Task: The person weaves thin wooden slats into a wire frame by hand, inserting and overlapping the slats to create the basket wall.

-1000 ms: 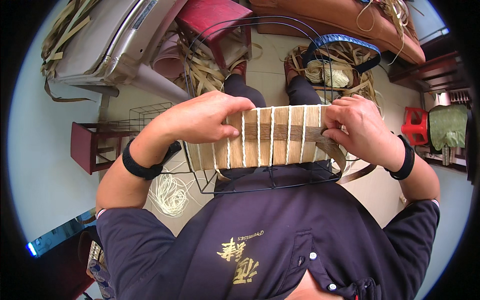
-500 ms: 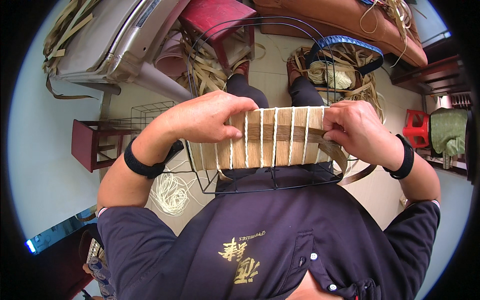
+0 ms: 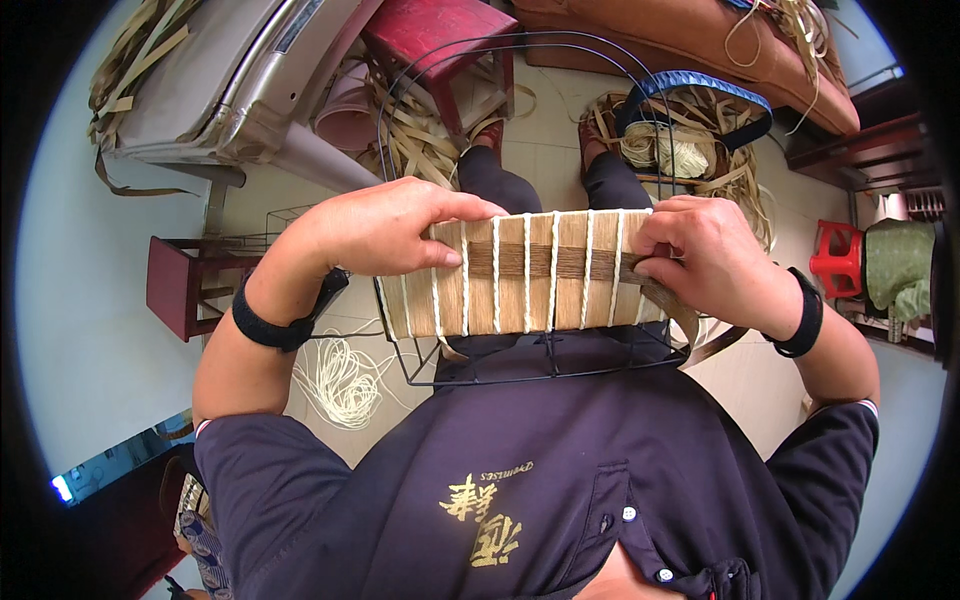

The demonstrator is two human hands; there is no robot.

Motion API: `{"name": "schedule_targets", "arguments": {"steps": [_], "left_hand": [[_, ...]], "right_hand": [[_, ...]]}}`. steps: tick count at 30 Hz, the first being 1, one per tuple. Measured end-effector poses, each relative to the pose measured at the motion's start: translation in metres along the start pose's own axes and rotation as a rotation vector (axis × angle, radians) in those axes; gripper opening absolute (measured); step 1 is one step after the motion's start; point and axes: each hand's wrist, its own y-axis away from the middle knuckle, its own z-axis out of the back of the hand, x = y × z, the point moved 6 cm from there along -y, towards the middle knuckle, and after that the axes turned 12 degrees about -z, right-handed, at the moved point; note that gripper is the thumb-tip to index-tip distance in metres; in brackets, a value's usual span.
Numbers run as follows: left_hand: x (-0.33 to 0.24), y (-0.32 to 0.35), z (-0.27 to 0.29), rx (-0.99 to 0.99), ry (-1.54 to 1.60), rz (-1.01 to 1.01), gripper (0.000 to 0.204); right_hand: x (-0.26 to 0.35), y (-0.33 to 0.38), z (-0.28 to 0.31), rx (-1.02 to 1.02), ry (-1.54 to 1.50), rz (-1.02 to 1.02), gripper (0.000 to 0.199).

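Note:
A tan panel (image 3: 515, 300) of flat fibre strips, crossed by several white twisted cords, sits in a black wire basket frame (image 3: 480, 381) before my chest. One dark brown strip (image 3: 540, 261) runs crosswise, passing under the cords. My left hand (image 3: 390, 232) is closed over the panel's upper left part, thumb on the face near the strip's left end and the fingers mostly hidden. At the right side my right hand (image 3: 705, 250) pinches the brown strip between thumb and bent fingers. The strip's loose tail (image 3: 715, 345) curls down below that hand.
White cord (image 3: 345, 385) lies coiled on the floor at left. Beyond my feet are a red stool (image 3: 435, 40), a pink bucket (image 3: 343, 115) and loose tan strips (image 3: 415, 150). A basket with cord balls and a blue handle (image 3: 700, 80) stands far right, a red plastic stool (image 3: 836, 258) nearer.
My left hand has slid a little left along the panel. The brown strip reaches farther left under the cords, and its loose tail at the right hangs shorter. My right hand moved slightly left.

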Motion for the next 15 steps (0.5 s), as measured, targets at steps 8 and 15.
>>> {"name": "schedule_targets", "arguments": {"steps": [8, 15], "left_hand": [[-0.0006, 0.0003, -0.0036, -0.03, 0.013, -0.025, 0.062], [0.0014, 0.0071, -0.0053, -0.08, 0.016, -0.054, 0.062]], "right_hand": [[-0.0007, 0.0015, 0.0059, 0.095, -0.041, -0.125, 0.013], [0.0005, -0.0041, 0.0008, 0.045, -0.084, -0.075, 0.01]]}}
